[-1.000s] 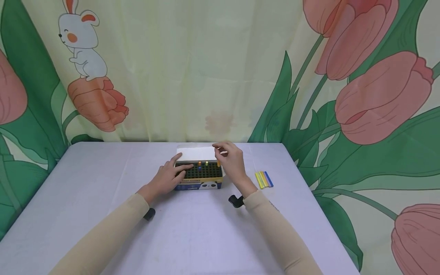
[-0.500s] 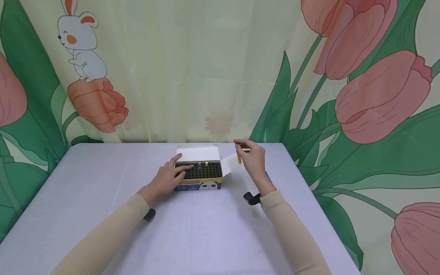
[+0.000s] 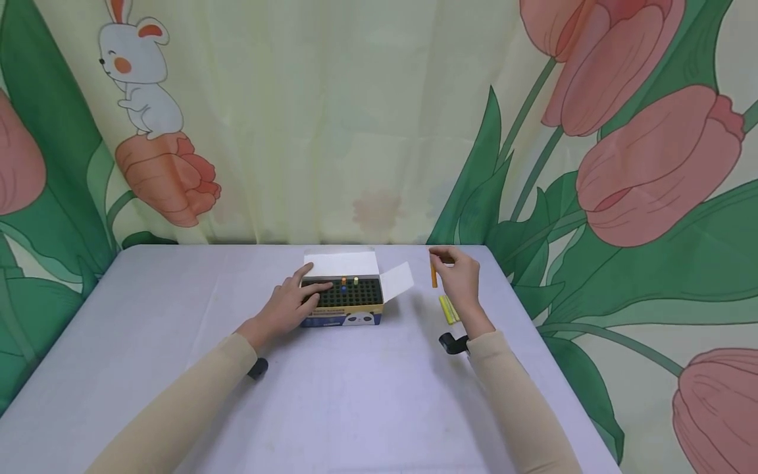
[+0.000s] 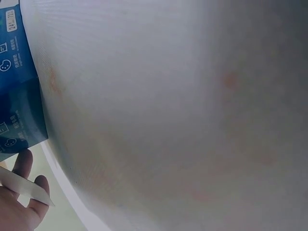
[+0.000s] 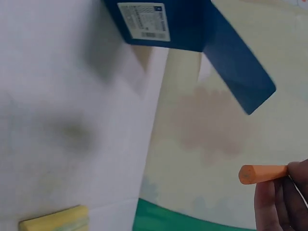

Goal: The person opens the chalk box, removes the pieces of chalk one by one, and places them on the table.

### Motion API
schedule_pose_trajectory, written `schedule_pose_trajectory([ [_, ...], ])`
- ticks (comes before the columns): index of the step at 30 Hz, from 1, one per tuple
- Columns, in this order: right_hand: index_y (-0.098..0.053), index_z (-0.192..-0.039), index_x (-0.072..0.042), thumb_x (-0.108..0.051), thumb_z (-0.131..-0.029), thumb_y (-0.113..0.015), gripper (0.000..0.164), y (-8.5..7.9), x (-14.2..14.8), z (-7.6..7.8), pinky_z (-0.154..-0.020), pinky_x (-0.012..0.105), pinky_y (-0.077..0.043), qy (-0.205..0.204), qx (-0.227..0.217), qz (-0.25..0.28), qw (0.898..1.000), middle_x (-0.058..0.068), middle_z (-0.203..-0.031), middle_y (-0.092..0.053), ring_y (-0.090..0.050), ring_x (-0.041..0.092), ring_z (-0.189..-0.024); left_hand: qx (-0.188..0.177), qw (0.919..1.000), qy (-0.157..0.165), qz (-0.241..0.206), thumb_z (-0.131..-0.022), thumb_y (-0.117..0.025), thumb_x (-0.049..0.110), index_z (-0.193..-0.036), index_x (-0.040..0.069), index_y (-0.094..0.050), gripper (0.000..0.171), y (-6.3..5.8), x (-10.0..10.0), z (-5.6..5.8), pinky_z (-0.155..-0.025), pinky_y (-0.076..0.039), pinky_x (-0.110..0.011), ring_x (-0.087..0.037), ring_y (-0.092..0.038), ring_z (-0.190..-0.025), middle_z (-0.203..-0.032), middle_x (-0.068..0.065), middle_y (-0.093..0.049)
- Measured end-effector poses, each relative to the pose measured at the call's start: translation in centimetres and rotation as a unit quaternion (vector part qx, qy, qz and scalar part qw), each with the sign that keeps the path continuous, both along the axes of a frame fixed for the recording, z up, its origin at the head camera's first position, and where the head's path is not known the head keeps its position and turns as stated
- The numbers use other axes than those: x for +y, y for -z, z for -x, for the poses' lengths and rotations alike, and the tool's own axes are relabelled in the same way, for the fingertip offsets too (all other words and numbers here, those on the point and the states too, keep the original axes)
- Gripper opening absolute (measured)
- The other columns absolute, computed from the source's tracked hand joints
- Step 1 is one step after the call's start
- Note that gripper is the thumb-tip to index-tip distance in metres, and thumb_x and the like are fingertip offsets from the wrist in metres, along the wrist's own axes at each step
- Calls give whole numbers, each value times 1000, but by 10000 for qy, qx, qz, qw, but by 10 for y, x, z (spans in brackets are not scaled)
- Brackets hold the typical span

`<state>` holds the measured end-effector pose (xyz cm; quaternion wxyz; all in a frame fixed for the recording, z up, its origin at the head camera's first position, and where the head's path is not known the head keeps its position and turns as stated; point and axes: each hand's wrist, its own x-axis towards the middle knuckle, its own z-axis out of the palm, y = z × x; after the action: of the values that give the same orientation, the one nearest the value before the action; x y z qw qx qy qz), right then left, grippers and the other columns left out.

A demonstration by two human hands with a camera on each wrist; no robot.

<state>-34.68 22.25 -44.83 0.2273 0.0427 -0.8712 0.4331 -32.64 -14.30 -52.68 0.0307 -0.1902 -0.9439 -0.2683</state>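
Observation:
A panda-printed chalk box (image 3: 331,321) stands with its lid (image 3: 346,264) raised, showing a dark grid of holes. Several coloured sticks stick up from the grid (image 3: 361,293). My left hand (image 3: 283,308) rests on the box's left end, fingers spread across grid and lid; the left wrist view has a white flap (image 4: 24,186) between its fingers. Right of the box, above the table, my right hand (image 3: 460,280) pinches an orange chalk stick (image 5: 262,174) near its upper end, the stick hanging nearly upright. Below that hand lie yellow chalk sticks (image 3: 448,311), others hidden behind the hand.
The box's right side flap (image 3: 398,282) juts out toward my right hand. A black wrist-worn device (image 3: 453,343) sits under the right forearm, another (image 3: 257,368) under the left. A printed curtain (image 3: 284,131) hangs behind the white-covered table (image 3: 331,408).
My right hand has carried the orange chalk stick from the box's right end out to the right, over the loose sticks. The side flap is now uncovered. My left hand has stayed in place.

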Motion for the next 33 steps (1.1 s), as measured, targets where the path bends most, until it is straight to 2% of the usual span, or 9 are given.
schedule_pose_trajectory([
  [3, -79, -113, -11, -20, -100, -69, 19, 12, 9, -1, -77, 31, -55, 27, -494, -19, 9988, 8, -103, -78, -71, 23, -95, -9, 10000, 3, 4, -110, -37, 35, -146, 32, -61, 44, 0, 0, -1, -102, -32, -73, -54, -45, -135, -173, -12, -14],
  [7, -78, -114, -7, -18, -100, -69, 20, 29, 18, 0, -80, 35, -58, 27, -1031, -100, 9946, 11, -105, -77, -71, 25, -95, -6, 10000, 14, 40, -110, -37, 35, -147, 32, -61, 44, 1, 0, -1, -103, -32, -74, -54, -44, -136, -173, -12, -14],
  [15, -79, -113, -5, -17, -101, -67, 20, 56, 30, 7, -91, 43, -54, 132, -1552, -492, 9866, 13, -109, -77, -68, 28, -102, -7, 10000, -3, 9, -110, -37, 35, -147, 33, -61, 44, 1, 1, -1, -104, -31, -74, -52, -44, -137, -173, -11, -14],
  [27, -80, -111, -9, -17, -101, -65, 20, 75, 35, 10, -94, 46, -52, 490, -2276, -893, 9684, 13, -115, -75, -64, 30, -109, -20, 10000, 14, 12, -111, -35, 37, -146, 33, -61, 44, 1, 0, -2, -103, -32, -73, -52, -44, -137, -173, -10, -14],
  [33, -79, -111, -9, -16, -100, -66, 19, 77, 35, 13, -95, 46, -52, 518, -2445, -898, 9641, 12, -117, -74, -63, 30, -110, 14, 10000, 7, 28, -111, -35, 36, -146, 33, -61, 45, 0, 1, -3, -101, -33, -72, -52, -46, -135, -173, -11, -15],
])
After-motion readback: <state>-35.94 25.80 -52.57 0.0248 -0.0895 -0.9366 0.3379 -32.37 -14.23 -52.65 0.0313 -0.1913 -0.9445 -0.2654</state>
